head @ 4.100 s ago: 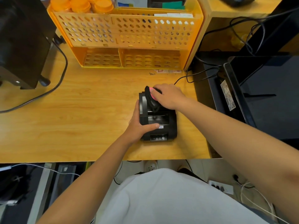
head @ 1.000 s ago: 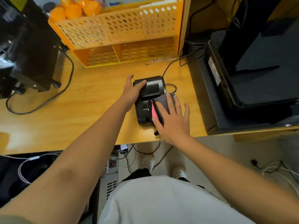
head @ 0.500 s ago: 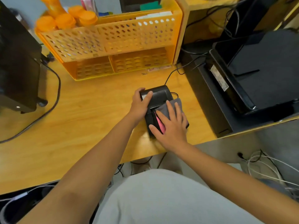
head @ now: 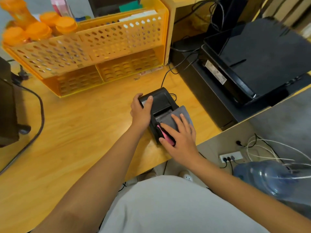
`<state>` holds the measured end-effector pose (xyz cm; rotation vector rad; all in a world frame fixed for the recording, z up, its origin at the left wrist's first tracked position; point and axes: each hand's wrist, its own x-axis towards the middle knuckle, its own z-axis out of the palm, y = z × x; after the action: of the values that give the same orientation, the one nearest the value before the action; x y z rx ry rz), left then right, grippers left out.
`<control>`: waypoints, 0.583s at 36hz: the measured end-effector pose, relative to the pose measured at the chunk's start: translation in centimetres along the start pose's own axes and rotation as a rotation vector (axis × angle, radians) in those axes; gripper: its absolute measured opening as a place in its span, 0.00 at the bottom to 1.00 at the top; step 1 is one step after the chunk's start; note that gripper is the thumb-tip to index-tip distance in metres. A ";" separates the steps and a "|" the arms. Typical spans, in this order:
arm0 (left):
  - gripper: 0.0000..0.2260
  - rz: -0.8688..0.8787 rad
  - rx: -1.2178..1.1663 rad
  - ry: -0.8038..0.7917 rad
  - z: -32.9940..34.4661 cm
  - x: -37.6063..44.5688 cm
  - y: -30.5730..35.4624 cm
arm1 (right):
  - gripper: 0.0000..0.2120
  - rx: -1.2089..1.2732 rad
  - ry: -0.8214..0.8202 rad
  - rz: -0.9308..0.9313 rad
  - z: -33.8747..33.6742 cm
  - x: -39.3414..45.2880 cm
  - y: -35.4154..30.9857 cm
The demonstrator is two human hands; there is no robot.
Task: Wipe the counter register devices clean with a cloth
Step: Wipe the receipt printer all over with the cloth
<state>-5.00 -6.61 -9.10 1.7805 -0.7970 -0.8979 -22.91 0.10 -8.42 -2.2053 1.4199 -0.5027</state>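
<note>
A small black receipt printer (head: pixel 161 102) stands near the front edge of the wooden counter (head: pixel 75 132). My left hand (head: pixel 141 111) grips the printer's left side, thumb over its top. A grey cloth with a pink edge (head: pixel 182 112) lies over the printer's near right part. My right hand (head: pixel 180 135) presses flat on the cloth with straight, spread fingers. A black cable (head: pixel 165 76) runs from the back of the printer.
An orange perforated organiser (head: pixel 94 47) with orange-lidded jars (head: pixel 38 29) stands behind. A black device (head: pixel 8 106) and its cable sit at left. A large black machine (head: pixel 255 61) fills the right. Below right are a power strip (head: pixel 231 157), wires and a blue water bottle (head: pixel 265 179).
Over four seconds the right hand with the cloth went from the printer's back to its near right part. The left hand shifted to the printer's far left. The view has also shifted.
</note>
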 end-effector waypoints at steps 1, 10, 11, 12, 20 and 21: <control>0.23 0.003 0.001 0.003 0.0 0.0 0.0 | 0.24 -0.009 0.012 0.003 0.0 0.1 -0.2; 0.21 0.005 0.013 -0.021 -0.2 0.0 0.1 | 0.29 -0.053 -0.058 0.091 -0.5 3.4 -2.2; 0.21 0.004 0.018 -0.025 -0.2 0.0 0.1 | 0.29 0.012 -0.065 0.141 -0.6 3.8 -2.7; 0.22 0.001 0.021 -0.026 -0.2 -0.1 0.1 | 0.30 0.087 -0.079 0.199 -0.7 4.1 -3.2; 0.22 -0.012 0.033 -0.020 -0.1 -0.3 0.1 | 0.23 0.130 -0.125 0.249 -1.4 4.5 -3.6; 0.22 -0.007 0.039 -0.029 -0.1 -0.3 0.1 | 0.22 0.122 -0.118 0.235 -1.5 4.5 -3.4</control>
<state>-5.07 -6.39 -8.92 1.8085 -0.8320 -0.9210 -19.39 -3.07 -5.01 -1.9091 1.5175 -0.3605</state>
